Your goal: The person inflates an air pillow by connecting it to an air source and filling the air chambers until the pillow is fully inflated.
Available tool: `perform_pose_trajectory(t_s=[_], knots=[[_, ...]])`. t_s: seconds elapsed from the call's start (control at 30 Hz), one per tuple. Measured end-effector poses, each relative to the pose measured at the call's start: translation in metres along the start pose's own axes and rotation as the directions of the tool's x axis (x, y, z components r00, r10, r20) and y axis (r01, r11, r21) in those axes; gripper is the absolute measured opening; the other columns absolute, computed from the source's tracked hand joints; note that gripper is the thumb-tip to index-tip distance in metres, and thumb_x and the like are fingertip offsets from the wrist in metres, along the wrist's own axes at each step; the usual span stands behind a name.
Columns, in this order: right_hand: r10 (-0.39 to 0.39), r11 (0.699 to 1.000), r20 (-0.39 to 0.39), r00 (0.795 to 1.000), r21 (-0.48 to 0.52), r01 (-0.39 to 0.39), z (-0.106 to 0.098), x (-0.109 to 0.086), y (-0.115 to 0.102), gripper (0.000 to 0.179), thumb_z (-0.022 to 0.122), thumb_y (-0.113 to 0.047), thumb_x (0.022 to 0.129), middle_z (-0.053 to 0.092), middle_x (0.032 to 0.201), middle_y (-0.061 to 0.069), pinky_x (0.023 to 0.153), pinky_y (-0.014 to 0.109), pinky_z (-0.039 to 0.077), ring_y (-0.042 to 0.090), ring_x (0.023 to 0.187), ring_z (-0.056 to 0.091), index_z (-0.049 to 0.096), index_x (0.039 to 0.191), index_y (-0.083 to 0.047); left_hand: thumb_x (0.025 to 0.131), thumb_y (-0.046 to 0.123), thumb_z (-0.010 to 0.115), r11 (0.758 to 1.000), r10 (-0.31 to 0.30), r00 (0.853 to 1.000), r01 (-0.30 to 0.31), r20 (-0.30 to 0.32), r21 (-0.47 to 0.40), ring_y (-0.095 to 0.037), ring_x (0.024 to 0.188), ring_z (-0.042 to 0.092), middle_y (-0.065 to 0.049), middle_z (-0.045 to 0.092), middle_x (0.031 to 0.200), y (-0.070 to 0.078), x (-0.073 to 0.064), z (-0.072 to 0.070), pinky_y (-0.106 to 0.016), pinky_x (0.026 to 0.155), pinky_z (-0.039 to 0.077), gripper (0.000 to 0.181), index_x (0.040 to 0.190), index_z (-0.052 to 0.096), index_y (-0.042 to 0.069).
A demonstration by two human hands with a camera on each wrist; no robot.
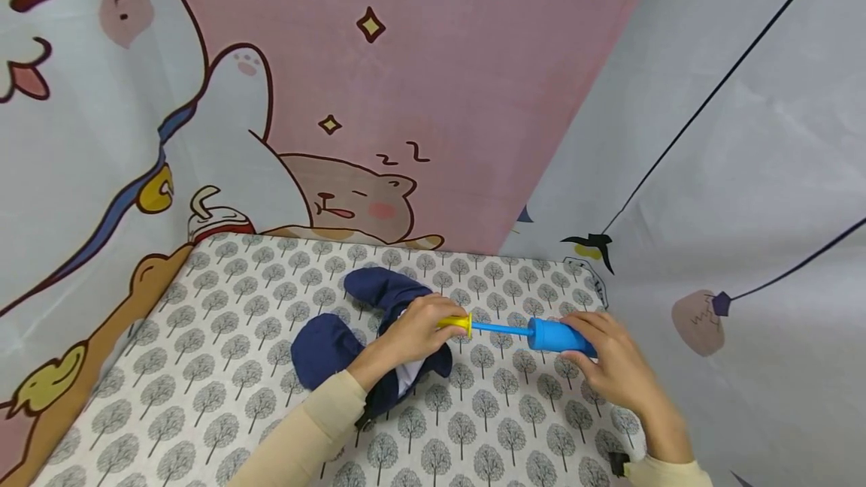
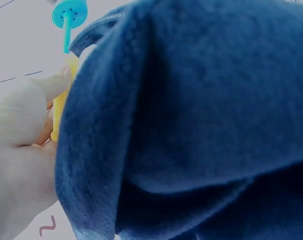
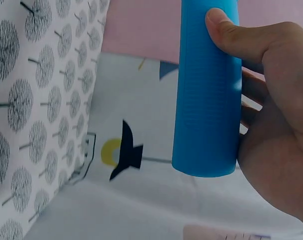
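A hand pump (image 1: 558, 335) with a blue barrel is held sideways between my two hands, its thin blue rod drawn out. My left hand (image 1: 419, 328) grips the pump's yellow handle (image 1: 455, 322). Around the blue barrel (image 3: 207, 100) curl the fingers and thumb of my right hand (image 1: 616, 359). Beneath my left hand and forearm lies a navy plush item (image 1: 321, 352) with rounded lobes and a white part, like a neck pillow. It fills most of the left wrist view, hiding some of the handle; a zip shows on its edge. I cannot tell whether pump and plush touch.
The table (image 1: 223, 397) wears a white cloth printed with grey trees. Behind it hangs a pink cartoon curtain (image 1: 473, 96), and a pale curtain (image 1: 764, 171) closes the right side. A small black item (image 1: 619, 463) sits by my right sleeve.
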State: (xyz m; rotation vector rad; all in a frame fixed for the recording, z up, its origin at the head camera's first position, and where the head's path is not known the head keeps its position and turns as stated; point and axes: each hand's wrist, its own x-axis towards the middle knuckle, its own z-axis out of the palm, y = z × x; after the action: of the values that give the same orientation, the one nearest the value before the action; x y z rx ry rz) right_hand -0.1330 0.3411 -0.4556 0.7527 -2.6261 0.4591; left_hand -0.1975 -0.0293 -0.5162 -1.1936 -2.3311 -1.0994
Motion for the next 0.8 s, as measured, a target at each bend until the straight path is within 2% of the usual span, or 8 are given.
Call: perform_pose_trajectory(t_s=[0.17,0.33,0.43,0.67,0.8], knots=[[0.040,0.999,-0.012,0.999,0.013,-0.040,-0.008,-0.010,0.011,0.058,0.099,-0.003,0.080,0.077,0.132,0.022,0.101,0.065,0.050,0.044,0.123,0.066,0.077,0.133,0.001,0.102,0.020,0.086,1.000,-0.016,1.000,0.016,-0.014,-0.027,-0.018,0.099,0.078,-0.003,0.086,0.114,-0.010,-0.001,0.008,-0.029,0.087,0.064,0.024,0.125,0.085,0.012],[0.026,1.000,-0.044,0.999,0.005,-0.026,-0.010,-0.010,0.010,0.059,0.100,-0.002,0.077,0.078,0.132,0.021,0.102,0.060,0.046,0.042,0.120,0.067,0.078,0.132,0.001,0.100,0.020,0.088,1.000,-0.010,1.000,0.009,-0.024,-0.018,-0.018,0.098,0.079,-0.003,0.086,0.113,-0.013,-0.003,0.009,-0.031,0.084,0.065,0.025,0.123,0.086,0.012],[-0.004,1.000,-0.054,0.999,-0.005,0.004,-0.007,-0.005,0.004,0.061,0.101,-0.003,0.076,0.079,0.132,0.020,0.102,0.059,0.047,0.042,0.120,0.068,0.078,0.133,0.001,0.101,0.019,0.086,1.000,-0.019,1.000,0.019,-0.023,-0.022,-0.020,0.100,0.078,-0.005,0.086,0.114,-0.009,-0.004,0.007,-0.031,0.086,0.065,0.024,0.124,0.085,0.010],[-0.050,0.997,-0.032,0.998,-0.053,0.048,0.001,0.005,-0.011,0.060,0.100,-0.008,0.079,0.080,0.132,0.018,0.100,0.060,0.052,0.038,0.118,0.070,0.078,0.134,0.000,0.103,0.017,0.083,0.999,-0.038,0.999,0.038,0.018,0.012,-0.022,0.101,0.078,-0.009,0.086,0.115,0.012,0.000,-0.004,-0.033,0.089,0.064,0.024,0.124,0.084,0.004],[-0.063,0.995,-0.014,0.998,-0.080,0.062,0.005,0.009,-0.016,0.057,0.100,-0.009,0.080,0.080,0.131,0.017,0.102,0.063,0.054,0.039,0.119,0.071,0.078,0.132,0.000,0.102,0.018,0.084,1.000,-0.018,1.000,0.018,0.000,0.017,-0.020,0.099,0.077,-0.007,0.086,0.113,0.009,0.002,0.001,-0.031,0.088,0.063,0.023,0.122,0.084,0.006]])
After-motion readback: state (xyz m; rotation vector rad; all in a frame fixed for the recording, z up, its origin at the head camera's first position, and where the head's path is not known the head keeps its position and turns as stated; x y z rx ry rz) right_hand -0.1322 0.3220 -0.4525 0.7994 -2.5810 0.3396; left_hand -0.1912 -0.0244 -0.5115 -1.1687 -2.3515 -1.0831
